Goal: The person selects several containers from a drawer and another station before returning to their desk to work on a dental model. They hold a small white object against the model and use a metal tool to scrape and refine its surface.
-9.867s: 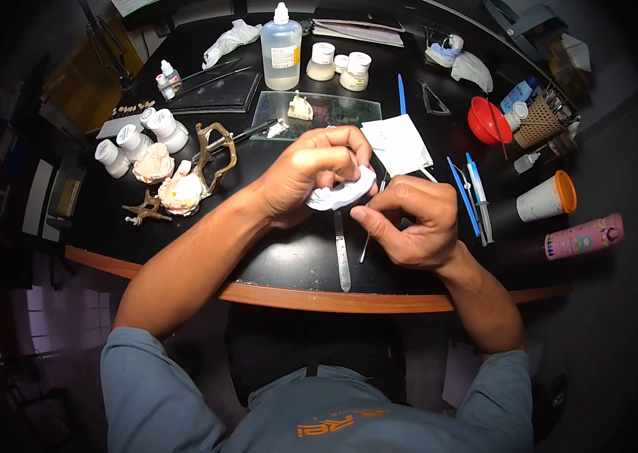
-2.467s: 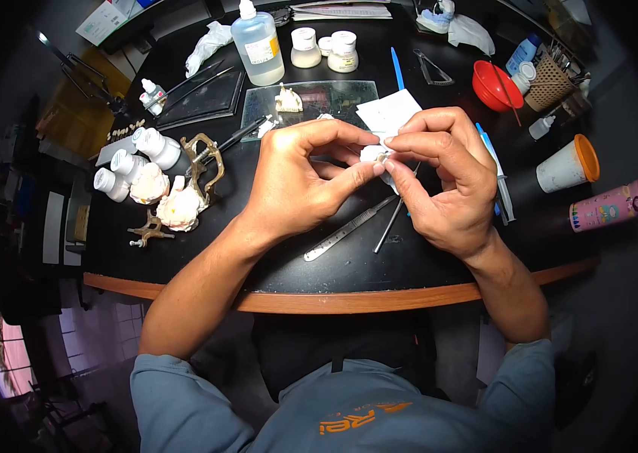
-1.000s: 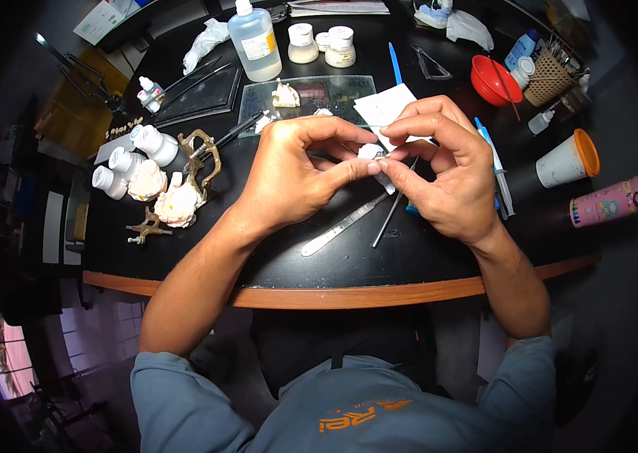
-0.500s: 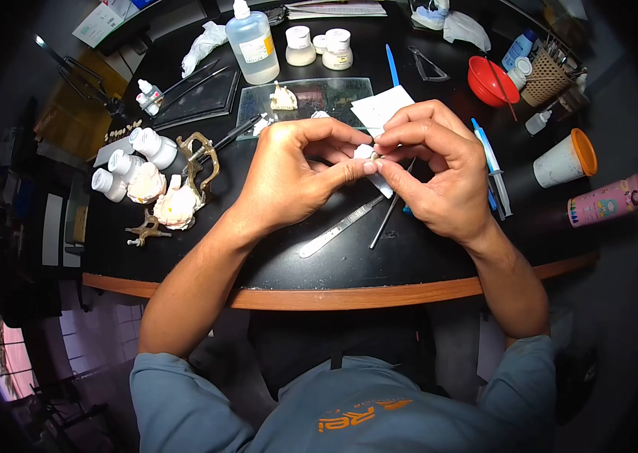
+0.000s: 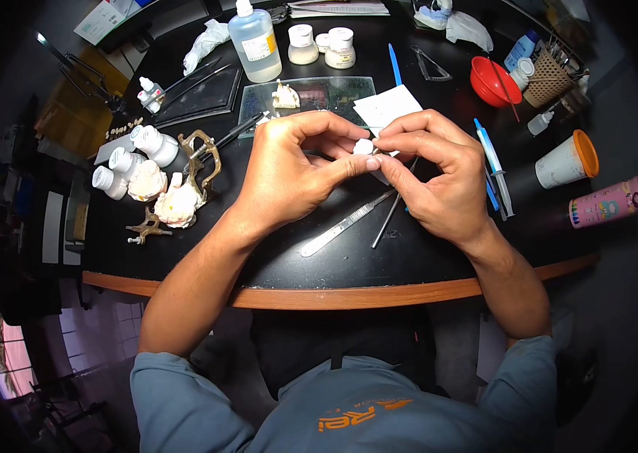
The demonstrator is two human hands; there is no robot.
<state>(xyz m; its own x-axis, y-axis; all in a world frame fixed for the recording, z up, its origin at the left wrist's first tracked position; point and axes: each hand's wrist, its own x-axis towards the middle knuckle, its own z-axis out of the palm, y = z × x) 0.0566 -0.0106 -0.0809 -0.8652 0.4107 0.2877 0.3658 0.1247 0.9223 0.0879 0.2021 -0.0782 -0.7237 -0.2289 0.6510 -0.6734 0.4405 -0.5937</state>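
A small white rounded piece, tooth-like in size, is held up over the middle of the desk. My left hand pinches it from the left, thumb below and forefinger above. My right hand is closed at its right edge, thumb and forefinger pressed together there; their tips hide part of it. Below the hands lie a metal scalpel handle and a thin dark rod. Behind them are a white paper pad and a glass plate bearing a small dental model.
On the left stand white jars, plaster casts and a brass articulator. A liquid bottle stands behind. To the right are syringes, a red bowl, a cup and a pink bottle. The desk has a wooden edge.
The white piece has turned between my fingertips and shows more of its rounded face. Both hands stay nearly in place; the whole view has shifted slightly.
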